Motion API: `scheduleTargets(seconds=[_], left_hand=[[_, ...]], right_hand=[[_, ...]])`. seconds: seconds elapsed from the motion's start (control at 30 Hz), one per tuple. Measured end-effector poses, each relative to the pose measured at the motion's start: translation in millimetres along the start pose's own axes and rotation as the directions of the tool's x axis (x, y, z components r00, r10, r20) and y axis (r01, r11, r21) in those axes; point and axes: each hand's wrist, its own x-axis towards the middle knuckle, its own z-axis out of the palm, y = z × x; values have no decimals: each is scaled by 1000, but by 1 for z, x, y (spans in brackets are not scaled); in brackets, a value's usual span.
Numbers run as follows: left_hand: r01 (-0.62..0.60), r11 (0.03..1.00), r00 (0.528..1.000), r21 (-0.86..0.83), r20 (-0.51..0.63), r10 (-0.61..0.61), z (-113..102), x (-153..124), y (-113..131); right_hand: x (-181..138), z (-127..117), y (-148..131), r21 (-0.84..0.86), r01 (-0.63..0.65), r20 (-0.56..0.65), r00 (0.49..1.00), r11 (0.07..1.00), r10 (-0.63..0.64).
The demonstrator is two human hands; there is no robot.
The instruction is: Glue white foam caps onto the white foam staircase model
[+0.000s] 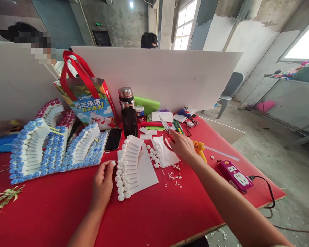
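Observation:
My left hand (103, 180) pinches a small white rolled piece (113, 163) between thumb and fingertips. Just to its right lies a curved white paper piece (130, 161), its outer edge lined with white rosettes (120, 189), on a white board (149, 173). My right hand (182, 145) is closed on red-handled scissors (166, 124), blades pointing away to the upper left. Below them are loose white rolls (154, 156) beside a stack of white sheets (171, 159), with white scraps (173, 176) scattered nearer me.
Blue-and-white flowered pieces (51, 151) stand at left near a phone (113, 139), a shopping bag (92, 106) and a bottle (126, 99). Beyond my right wrist lie a yellow glue gun (200, 146) and a corded purple power strip (234, 176). White panels (157, 75) border the red table's back.

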Motion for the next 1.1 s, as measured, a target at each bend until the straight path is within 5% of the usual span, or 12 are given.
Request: scheduleTargets(seconds=[0.13, 0.27, 0.47, 0.67, 0.93, 1.1], left_hand=[[21, 998, 1000, -54, -14, -22, -2, 1, -1], [27, 997, 1000, -76, -2, -28, -1, 2, 2], [28, 996, 1000, -89, 1, -28, 0, 1, 1], [-2, 1000, 1000, -27, 24, 3, 3, -1, 4], [17, 998, 1000, -60, -2, -17, 0, -1, 1], [21, 993, 1000, -114, 5, -20, 2, -1, -1]], right_hand=[[69, 16, -19, -20, -46, 2, 999, 999, 46], [90, 35, -23, -30, -60, 44, 997, 998, 61], [57, 35, -14, -29, -45, 44, 998, 999, 46], [17, 32, 4, 0, -93, 198, 976, 996, 91], [26, 40, -7, 104, -125, 301, 950, 987, 89], [13, 31, -6, 128, -127, 261, 961, 984, 90]])
